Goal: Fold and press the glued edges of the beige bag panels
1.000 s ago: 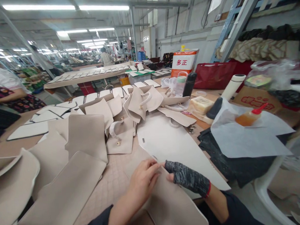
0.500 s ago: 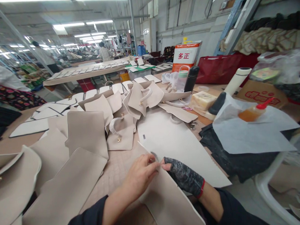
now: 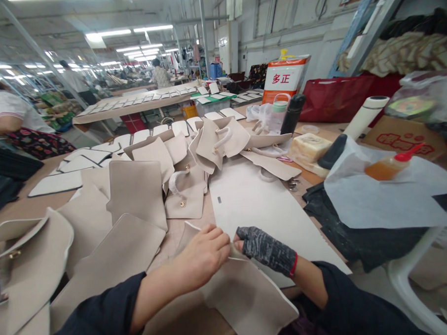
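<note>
Left hand has rolled over since the earlier frame, its back now uppermost, and the beige panel bends more sharply beneath it; my view has swung slightly left. That hand's fingers curl over the panel's edge; tips hidden, so I can't tell how firmly they grip. Right hand, in a fingerless grey glove, meets it, thumb and finger pinching the same edge. Panel sags toward the bottom of my view, at the near left side of the white sheet. I judge the close-set hold steadies that edge, the glove leaving fingertips free to feel. Beyond, on the bench, a handled piece lies among heaped beige parts. Off right, a squeeze bottle rests on white paper over black sheets, perhaps keeping drips off them.
</note>
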Action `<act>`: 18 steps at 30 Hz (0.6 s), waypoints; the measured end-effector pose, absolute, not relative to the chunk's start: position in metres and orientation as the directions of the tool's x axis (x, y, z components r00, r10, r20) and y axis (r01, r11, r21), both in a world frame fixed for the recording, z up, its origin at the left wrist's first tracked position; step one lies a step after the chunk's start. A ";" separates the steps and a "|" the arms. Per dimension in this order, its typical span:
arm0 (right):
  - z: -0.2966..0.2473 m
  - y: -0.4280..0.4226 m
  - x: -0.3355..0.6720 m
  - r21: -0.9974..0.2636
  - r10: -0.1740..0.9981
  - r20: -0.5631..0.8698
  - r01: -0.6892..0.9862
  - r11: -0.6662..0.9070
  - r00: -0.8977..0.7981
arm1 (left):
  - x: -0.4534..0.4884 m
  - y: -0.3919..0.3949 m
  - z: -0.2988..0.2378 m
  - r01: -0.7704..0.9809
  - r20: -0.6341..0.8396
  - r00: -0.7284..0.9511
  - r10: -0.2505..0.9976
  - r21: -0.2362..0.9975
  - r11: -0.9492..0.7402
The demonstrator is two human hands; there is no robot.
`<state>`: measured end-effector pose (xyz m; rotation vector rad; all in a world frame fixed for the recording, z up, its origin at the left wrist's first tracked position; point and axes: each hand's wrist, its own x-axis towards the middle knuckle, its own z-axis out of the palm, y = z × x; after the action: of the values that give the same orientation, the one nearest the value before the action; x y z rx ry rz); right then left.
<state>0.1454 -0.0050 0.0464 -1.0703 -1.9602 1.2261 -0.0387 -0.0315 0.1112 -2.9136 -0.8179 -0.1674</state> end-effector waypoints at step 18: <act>0.071 -0.022 0.159 -0.857 0.866 0.224 0.332 0.394 -0.447 | -0.065 -0.048 0.102 0.632 0.326 0.723 0.609 0.042 -0.773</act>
<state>0.1587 -0.0219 0.0715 -1.0230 -1.9680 0.9964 -0.0649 -0.0478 0.1021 -2.8491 -1.0279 -0.4993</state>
